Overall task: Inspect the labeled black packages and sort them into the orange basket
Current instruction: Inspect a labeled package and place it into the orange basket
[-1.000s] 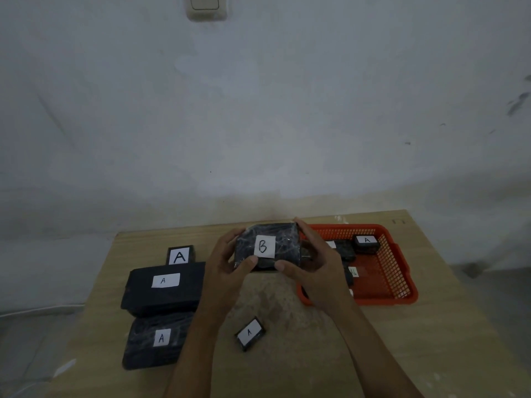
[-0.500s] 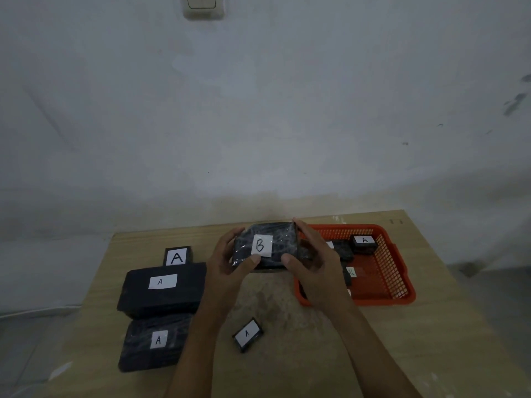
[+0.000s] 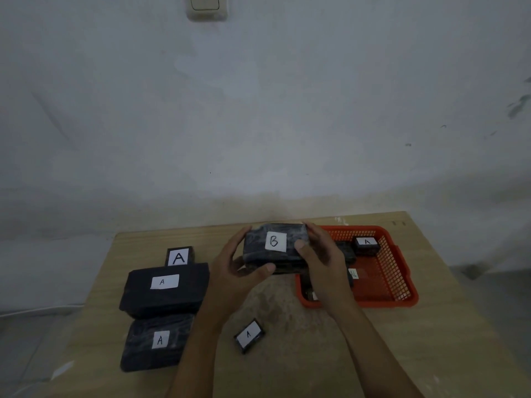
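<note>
A black package with a white "B" label (image 3: 258, 248) is held up above the table's middle, label facing me. My left hand (image 3: 235, 271) grips its left end, thumb under the front edge. My right hand (image 3: 321, 262) grips its right end, thumb on the face near the label. The orange basket (image 3: 396, 277) sits to the right, partly behind my right hand, with a small "A" package (image 3: 366, 245) and other dark packages inside. On the left lie two large "A" packages (image 3: 166, 288) (image 3: 158, 340), and a small one (image 3: 179, 256) behind them. Another small "A" package (image 3: 249, 335) lies in front.
The wooden table (image 3: 316, 354) stands against a pale wall (image 3: 258, 110) with a light switch (image 3: 207, 7) high up. The table's right edge lies just past the basket. Floor shows at both sides.
The "B" package has shifted slightly in my hands; my left thumb slid lower under its front edge. The view drifted a little.
</note>
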